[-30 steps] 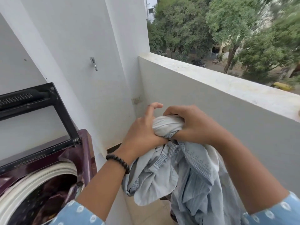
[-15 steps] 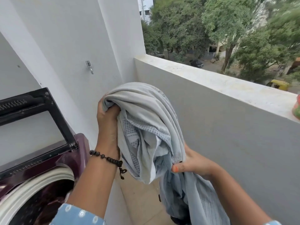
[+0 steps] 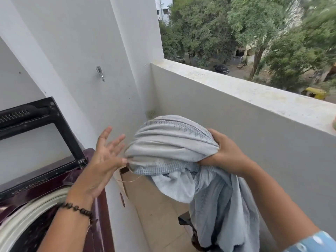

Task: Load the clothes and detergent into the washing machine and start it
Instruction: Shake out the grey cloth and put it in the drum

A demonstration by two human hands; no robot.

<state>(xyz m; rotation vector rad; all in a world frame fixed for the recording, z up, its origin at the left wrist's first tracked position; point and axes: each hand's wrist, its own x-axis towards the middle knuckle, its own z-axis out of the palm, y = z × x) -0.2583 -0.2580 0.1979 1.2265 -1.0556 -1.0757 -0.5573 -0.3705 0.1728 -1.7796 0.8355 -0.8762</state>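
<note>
A pale grey-blue patterned cloth (image 3: pixel 171 148) hangs bunched in mid-air over the balcony floor. My right hand (image 3: pixel 225 153) grips its upper right end, and the rest drapes down past my right forearm. My left hand (image 3: pixel 103 160) is beside the cloth's left edge with fingers spread; its thumb tip touches the fabric but does not hold it. The top-loading maroon washing machine (image 3: pixel 45 182) stands at the lower left with its black-framed lid (image 3: pixel 41 117) raised. The white drum rim (image 3: pixel 27 215) shows below my left wrist, and the drum's inside is dark.
A white wall with a metal tap (image 3: pixel 100 73) rises behind the machine. The balcony parapet (image 3: pixel 236 84) runs along the right, with trees and a street beyond. Tan floor tiles (image 3: pixel 154 206) lie between machine and parapet, with a dark object (image 3: pixel 187 220) under the hanging cloth.
My left hand has let go of the cloth's top and opened. My right hand moved up from the cloth's lower part and now grips its upper bunch. The cloth sits lower.
</note>
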